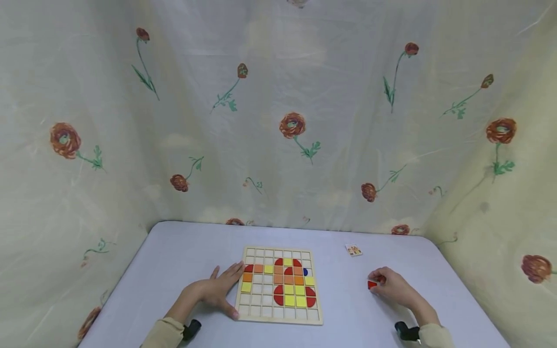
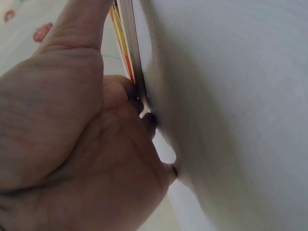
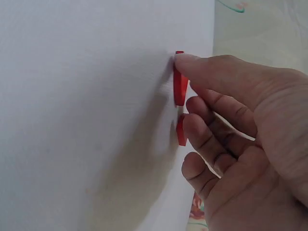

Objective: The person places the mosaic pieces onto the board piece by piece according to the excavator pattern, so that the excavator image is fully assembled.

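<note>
A light wooden grid board (image 1: 261, 311) lies on the white table, with red, yellow and orange pieces and one blue piece in some of its cells. My left hand (image 1: 215, 290) is spread along the board's left edge, its thumb at the near corner and fingertips higher up. To the right of the board, my right hand (image 1: 393, 287) pinches a small red piece (image 1: 372, 284) between thumb and index finger, low over the table. A second red piece (image 3: 181, 130) shows beside the other, bent fingers in the right wrist view.
A small patterned card (image 1: 354, 250) lies on the table (image 1: 187, 241) right of the board's far corner. Flower-printed curtains (image 1: 270, 183) hang behind and along both sides. A dark wrist device (image 1: 406, 331) sits near each sleeve.
</note>
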Motion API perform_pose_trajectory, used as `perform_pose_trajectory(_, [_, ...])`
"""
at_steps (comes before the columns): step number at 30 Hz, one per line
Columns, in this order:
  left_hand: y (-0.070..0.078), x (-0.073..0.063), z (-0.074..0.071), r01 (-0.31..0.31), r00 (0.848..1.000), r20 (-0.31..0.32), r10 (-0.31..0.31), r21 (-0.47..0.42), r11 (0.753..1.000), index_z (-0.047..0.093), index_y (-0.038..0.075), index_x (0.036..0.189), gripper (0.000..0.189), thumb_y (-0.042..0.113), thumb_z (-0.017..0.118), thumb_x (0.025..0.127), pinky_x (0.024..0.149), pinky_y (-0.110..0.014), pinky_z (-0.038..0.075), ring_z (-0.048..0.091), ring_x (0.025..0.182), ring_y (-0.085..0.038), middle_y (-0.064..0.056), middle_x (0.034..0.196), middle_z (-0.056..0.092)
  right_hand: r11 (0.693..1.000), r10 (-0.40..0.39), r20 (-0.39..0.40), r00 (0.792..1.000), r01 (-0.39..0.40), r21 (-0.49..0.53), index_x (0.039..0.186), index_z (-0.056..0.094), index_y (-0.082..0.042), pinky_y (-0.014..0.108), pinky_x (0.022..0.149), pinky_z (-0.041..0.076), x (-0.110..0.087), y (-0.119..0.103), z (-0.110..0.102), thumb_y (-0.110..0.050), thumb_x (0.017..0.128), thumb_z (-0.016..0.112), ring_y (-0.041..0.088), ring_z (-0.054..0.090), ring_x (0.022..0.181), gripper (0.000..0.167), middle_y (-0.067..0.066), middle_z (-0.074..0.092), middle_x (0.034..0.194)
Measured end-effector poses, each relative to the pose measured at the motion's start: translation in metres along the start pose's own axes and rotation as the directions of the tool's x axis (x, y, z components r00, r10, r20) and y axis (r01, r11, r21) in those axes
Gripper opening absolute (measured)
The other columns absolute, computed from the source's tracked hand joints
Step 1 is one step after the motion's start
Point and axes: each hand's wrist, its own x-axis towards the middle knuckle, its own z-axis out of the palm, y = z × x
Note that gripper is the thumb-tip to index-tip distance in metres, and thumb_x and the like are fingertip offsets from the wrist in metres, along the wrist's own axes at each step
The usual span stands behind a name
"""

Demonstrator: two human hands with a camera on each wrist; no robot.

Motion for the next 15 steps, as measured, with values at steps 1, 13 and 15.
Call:
perform_pose_trajectory(1, [-0.001,0.001,0.001,-0.001,1.0,0.001,0.001,0.003,1.0,0.012,0.01,0.156,0.126,0.061,0.08,0.062,0.119,-0.061,-0.002,0.001,0.152,-0.026,-0.005,0.165,0.002,1.0,-0.009,0.002,1.0,0.009,0.003,0.105,0.066,-0.001,0.028,0.07,0.046,-0.001,0.002,0.001,-0.006,0.079,0.073,0.016,0.051,0.084,0.027,0.006,0.062,0.097])
perform_pose_trajectory(13, [0.001,-0.003,-0.002,-0.008,1.0,0.006,0.009,-0.018,1.0,0.012,0.009,0.156,0.125,0.059,0.081,0.063,0.118,-0.061,-0.003,0.001,0.152,-0.027,-0.006,0.165,0.001,0.996,0.073,-0.135,0.988,-0.078,-0.033,0.084,0.06,-0.007,0.026,0.059,0.04,-0.003,-0.005,0.012,-0.029,0.081,0.077,0.014,0.049,0.068,0.029,0.001,0.058,0.074])
perform_pose_trajectory(15, [0.002,-0.004,-0.003,-0.012,1.0,0.007,0.012,-0.023,1.0,0.012,0.009,0.156,0.125,0.06,0.08,0.064,0.118,-0.061,-0.003,0.001,0.152,-0.027,-0.007,0.164,0.002,0.997,0.077,-0.121,0.99,-0.08,-0.02,0.088,0.061,-0.005,0.027,0.061,0.041,-0.004,-0.006,0.012,-0.028,0.08,0.078,0.015,0.05,0.071,0.03,0.002,0.059,0.078])
